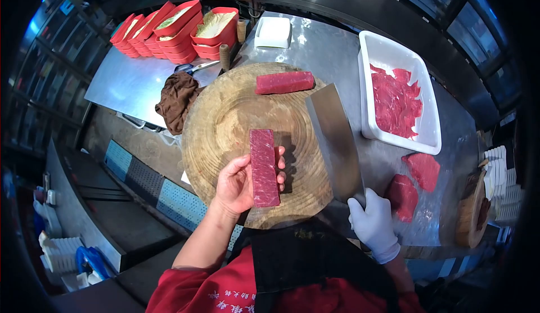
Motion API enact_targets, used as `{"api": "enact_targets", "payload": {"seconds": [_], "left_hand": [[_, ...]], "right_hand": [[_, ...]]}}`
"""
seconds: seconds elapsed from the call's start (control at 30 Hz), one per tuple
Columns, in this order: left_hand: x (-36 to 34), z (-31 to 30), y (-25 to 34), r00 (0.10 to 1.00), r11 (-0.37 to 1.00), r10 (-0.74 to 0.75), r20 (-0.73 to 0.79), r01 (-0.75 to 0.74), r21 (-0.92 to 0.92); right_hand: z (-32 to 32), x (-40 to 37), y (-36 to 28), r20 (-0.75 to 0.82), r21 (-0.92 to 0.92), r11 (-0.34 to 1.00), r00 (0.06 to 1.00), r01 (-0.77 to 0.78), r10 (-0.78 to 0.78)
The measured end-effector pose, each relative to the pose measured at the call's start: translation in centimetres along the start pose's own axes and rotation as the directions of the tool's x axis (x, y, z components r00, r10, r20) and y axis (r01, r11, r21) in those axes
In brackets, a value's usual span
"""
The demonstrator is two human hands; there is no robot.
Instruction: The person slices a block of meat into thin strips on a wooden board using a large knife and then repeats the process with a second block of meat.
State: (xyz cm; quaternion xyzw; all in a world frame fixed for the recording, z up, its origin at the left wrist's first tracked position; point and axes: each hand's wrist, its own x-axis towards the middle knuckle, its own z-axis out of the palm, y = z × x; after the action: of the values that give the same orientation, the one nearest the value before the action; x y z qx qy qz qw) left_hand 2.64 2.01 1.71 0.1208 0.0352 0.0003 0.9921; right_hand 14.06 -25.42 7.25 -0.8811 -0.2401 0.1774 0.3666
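Note:
My bare left hand grips a long rectangular block of raw red meat above the round wooden chopping block. Its fingers wrap round the right side of the meat, with the thumb on the left. In a white glove, my right hand is closed round the handle of a broad cleaver, the handle mostly hidden. The cleaver's blade points away from me, over the right edge of the chopping block. A second meat block lies near the far edge of the wood.
On the right stands a white tub holding sliced meat. Two meat pieces lie on the metal table below it. Stacked red containers, scissors, a brown cloth and a white box are around the far left.

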Motion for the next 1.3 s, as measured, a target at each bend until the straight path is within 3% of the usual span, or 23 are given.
{"api": "enact_targets", "payload": {"seconds": [0.2, 0.43, 0.73, 0.8, 0.97, 1.03, 1.07, 1.1, 1.17, 1.2, 1.23, 1.3], "left_hand": [[0.1, -0.4, -0.2, 0.998, 0.997, -0.044, 0.045, 0.046, -0.055], [0.1, -0.5, -0.4, 0.998, 0.998, -0.057, 0.011, 0.057, 0.001], [0.2, 0.4, -0.9, 0.991, 0.978, -0.044, -0.123, 0.067, 0.195], [0.0, 0.3, -1.1, 0.995, 0.92, -0.006, -0.1, 0.044, 0.39], [-0.4, 1.3, 0.1, 0.968, 0.909, -0.065, -0.241, 0.157, 0.386], [-0.2, 2.3, 1.7, 0.883, 0.602, -0.093, -0.461, 0.418, 0.68], [0.0, 2.8, 2.3, 0.896, 0.468, -0.055, -0.44, 0.412, 0.782], [0.3, 2.6, 3.1, 0.895, 0.468, -0.055, -0.442, 0.414, 0.781], [0.9, 2.1, 5.2, 0.913, 0.129, -0.187, -0.362, 0.388, 0.913], [1.4, 2.6, 6.2, 0.901, -0.115, -0.223, -0.373, 0.355, 0.928], [2.1, 3.3, 6.9, 0.9, -0.115, -0.221, -0.376, 0.359, 0.926], [3.1, 4.3, 7.7, 0.867, -0.436, -0.373, -0.332, 0.153, 0.887]], "right_hand": [[0.0, 0.1, 0.2, 0.002, 0.02, 1.0, 1.0, -0.013, 0.013], [0.0, 0.2, 0.7, -0.005, 0.023, 0.999, 1.0, -0.024, 0.024], [-0.3, 0.3, 0.5, 0.022, 0.028, 1.0, 1.0, -0.009, 0.008], [-0.4, 0.4, 0.5, 0.015, 0.023, 0.999, 1.0, 0.022, -0.023], [-0.5, 0.4, 0.4, 0.02, 0.01, 1.0, 1.0, 0.014, -0.014], [-0.6, 0.5, 0.2, 0.024, -0.001, 1.0, 1.0, 0.011, -0.011], [-0.6, 0.5, 0.2, 0.028, -0.037, 0.999, 0.999, 0.032, -0.031], [-0.7, 0.6, 0.0, 0.034, -0.074, 0.996, 0.998, 0.054, -0.051], [-0.9, 0.8, -0.2, 0.053, -0.093, 0.993, 0.997, 0.067, -0.062], [-1.0, 0.9, -0.4, 0.07, -0.113, 0.99, 0.995, 0.082, -0.075], [-1.2, 1.0, -0.6, 0.074, -0.11, 0.99, 0.994, 0.083, -0.075], [-1.6, 1.2, -1.0, 0.124, -0.248, 0.953, 0.981, 0.173, -0.146]]}}
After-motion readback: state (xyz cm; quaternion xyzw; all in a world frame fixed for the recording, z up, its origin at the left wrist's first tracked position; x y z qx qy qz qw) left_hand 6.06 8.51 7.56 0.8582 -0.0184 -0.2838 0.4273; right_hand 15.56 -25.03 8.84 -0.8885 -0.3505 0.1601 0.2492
